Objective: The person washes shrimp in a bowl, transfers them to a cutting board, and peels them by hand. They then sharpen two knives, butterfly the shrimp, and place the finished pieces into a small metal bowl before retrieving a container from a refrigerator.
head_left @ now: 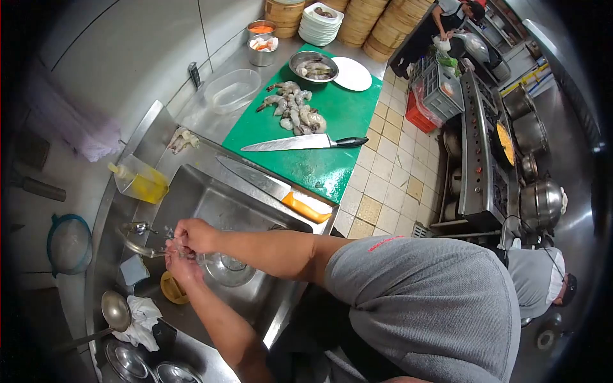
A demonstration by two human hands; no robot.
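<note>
My right hand (pixel 196 235) and my left hand (pixel 183 265) are close together under the faucet (pixel 138 247), over the steel sink (pixel 211 198). Fingers of both are curled inward around something small, greyish and wet; its kind is hidden by fingers and splashing water. Below them, a clear round bowl (pixel 235 271) sits in the sink, partly covered by my right forearm. A yellow container (pixel 172 288) lies beside my left wrist. On the green cutting board (pixel 313 167) are a pile of shrimp (pixel 290 108), a large knife (pixel 287 143) and a metal bowl of shrimp (pixel 313 66).
A second knife with an orange handle (pixel 306 205) lies along the sink's edge. Near the faucet stands an oil bottle (pixel 143 180). A ladle (pixel 116 311) and a white cloth (pixel 142 322) are by the near corner. Co-workers (pixel 536 281) stand behind and beyond the stove (pixel 482 147).
</note>
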